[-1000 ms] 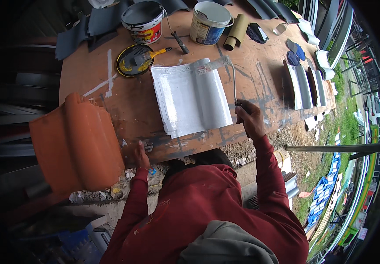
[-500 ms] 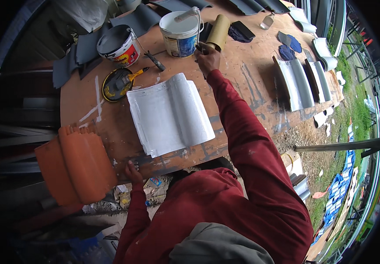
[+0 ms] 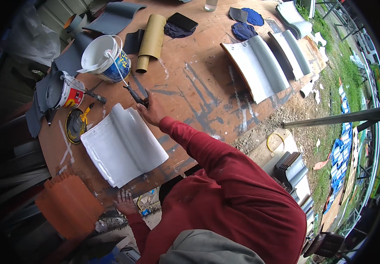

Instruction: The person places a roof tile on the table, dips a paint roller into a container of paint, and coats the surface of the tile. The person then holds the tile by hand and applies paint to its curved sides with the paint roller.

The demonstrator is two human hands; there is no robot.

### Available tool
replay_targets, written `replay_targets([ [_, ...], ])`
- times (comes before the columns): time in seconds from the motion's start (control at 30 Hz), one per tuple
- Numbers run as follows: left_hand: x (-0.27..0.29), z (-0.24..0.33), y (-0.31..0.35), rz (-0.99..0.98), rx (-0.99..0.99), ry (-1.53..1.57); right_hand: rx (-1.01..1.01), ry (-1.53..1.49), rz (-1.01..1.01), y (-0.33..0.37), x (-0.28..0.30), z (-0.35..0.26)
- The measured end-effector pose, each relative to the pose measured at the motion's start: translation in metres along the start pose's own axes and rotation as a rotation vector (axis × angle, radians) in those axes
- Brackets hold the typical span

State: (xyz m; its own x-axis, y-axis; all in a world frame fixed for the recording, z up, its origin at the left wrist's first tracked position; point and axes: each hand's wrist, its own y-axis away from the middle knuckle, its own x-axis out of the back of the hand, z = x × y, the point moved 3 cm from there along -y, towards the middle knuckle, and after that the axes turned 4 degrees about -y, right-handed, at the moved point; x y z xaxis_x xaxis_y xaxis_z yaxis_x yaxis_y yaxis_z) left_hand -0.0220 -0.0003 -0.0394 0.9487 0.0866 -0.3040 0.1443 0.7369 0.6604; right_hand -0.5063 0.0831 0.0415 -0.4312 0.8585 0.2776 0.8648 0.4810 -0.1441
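Note:
My right hand (image 3: 153,111) is closed around the black handle of a small paint roller (image 3: 132,93), just past the far right corner of a white-coated curved roof tile (image 3: 124,145). The roller's bent wire runs to a white paint bucket with a blue label (image 3: 118,65), where its pale roller end lies across the opening. My left hand (image 3: 126,203) rests with fingers spread at the near table edge, between the white tile and an orange roof tile (image 3: 68,204). It holds nothing.
A red-and-white paint can (image 3: 73,91) and a black lid with a yellow-handled brush (image 3: 76,125) stand left on the wooden table (image 3: 190,88). A cardboard tube (image 3: 153,37) lies beyond. Coated tiles (image 3: 260,70) lie right; a wooden post (image 3: 331,118) crosses beside the table.
The view has turned, shifting the table leftward. My right hand has drawn the roller handle back from the bucket toward the white tile. My left hand's fingers now lie spread.

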Motion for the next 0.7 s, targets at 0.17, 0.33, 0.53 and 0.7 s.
replay_targets([
  [0.17,-0.031,-0.020,0.016,0.008,-0.038,-0.063,-0.230,-0.151,-0.059,0.057,0.053,0.024],
  [0.33,-0.053,-0.028,0.028,-0.030,-0.010,0.008,-0.218,-0.161,-0.253,0.052,0.061,0.045],
  [0.53,-0.041,-0.024,0.016,0.050,-0.014,0.128,-0.035,-0.066,-0.364,-0.002,-0.002,-0.025],
  [0.7,-0.044,-0.026,0.011,0.015,-0.003,0.229,0.018,0.169,-0.320,-0.075,-0.067,-0.025],
])
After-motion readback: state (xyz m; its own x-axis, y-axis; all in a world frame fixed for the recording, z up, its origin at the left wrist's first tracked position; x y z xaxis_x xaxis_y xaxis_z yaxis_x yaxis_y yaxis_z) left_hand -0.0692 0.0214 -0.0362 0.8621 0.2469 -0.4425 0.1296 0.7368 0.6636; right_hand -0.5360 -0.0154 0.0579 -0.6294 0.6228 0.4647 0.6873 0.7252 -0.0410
